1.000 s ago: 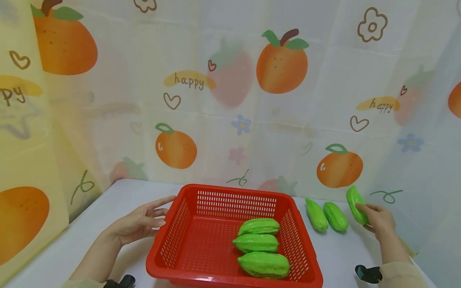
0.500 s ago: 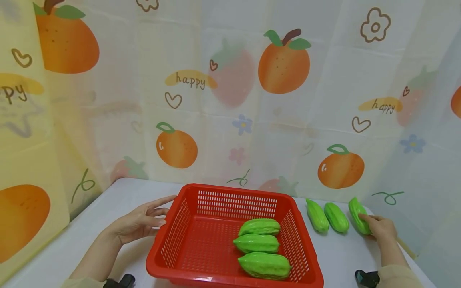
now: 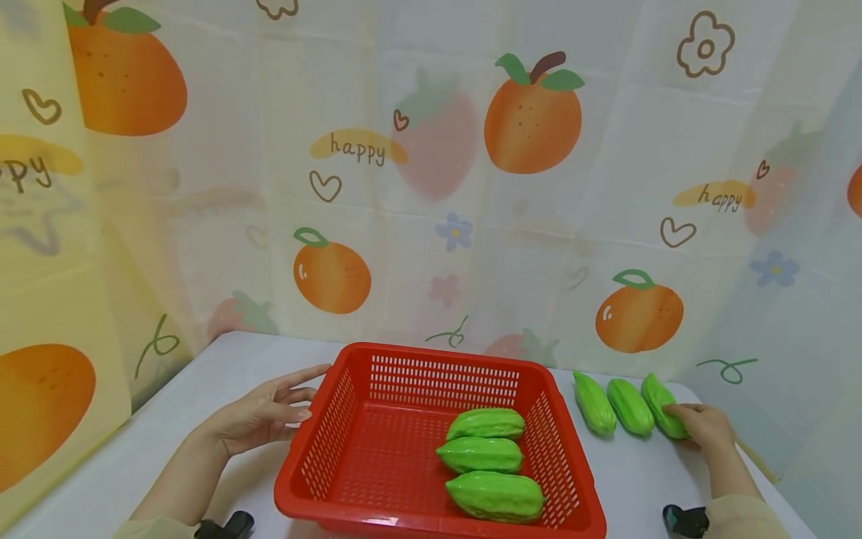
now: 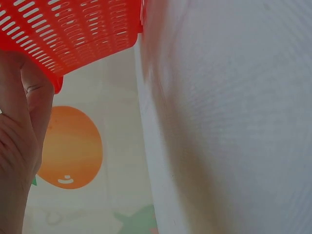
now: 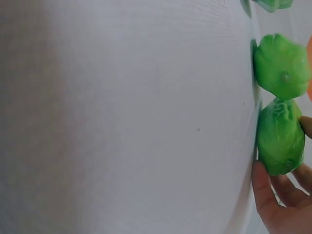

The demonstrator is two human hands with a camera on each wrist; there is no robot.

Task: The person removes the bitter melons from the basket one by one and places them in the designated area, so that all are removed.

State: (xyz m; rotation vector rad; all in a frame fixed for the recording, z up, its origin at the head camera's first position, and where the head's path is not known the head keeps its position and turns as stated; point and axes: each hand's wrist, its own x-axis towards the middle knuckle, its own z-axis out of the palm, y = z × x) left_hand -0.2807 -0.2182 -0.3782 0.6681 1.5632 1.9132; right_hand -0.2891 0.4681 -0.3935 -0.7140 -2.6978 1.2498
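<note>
A red plastic basket [image 3: 438,518] stands in the middle of the table in the head view. Three green ridged gourds lie in its right part, among them the front gourd [image 3: 494,497]. My left hand [image 3: 259,415] touches the basket's left rim, fingers loosely extended. Right of the basket, my right hand [image 3: 707,427] holds a green ridged gourd [image 3: 660,404] down on the table, thumb on one side and fingers on the other. The right wrist view shows this gourd [image 5: 280,141] touching its neighbour [image 5: 282,66]. Two more gourds lie to its left, the nearer being the middle gourd [image 3: 630,408].
The white tabletop [image 3: 202,397] runs back to a fruit-printed curtain [image 3: 417,224]. At the left hangs a yellowish curtain side [image 3: 60,284]. The basket's left half shows its bare red floor. Black wrist straps [image 3: 685,520] appear near the sleeves.
My right hand has lowered the gourd onto the table and slid it leftward, against the middle one. The left hand and the basket have stayed in place.
</note>
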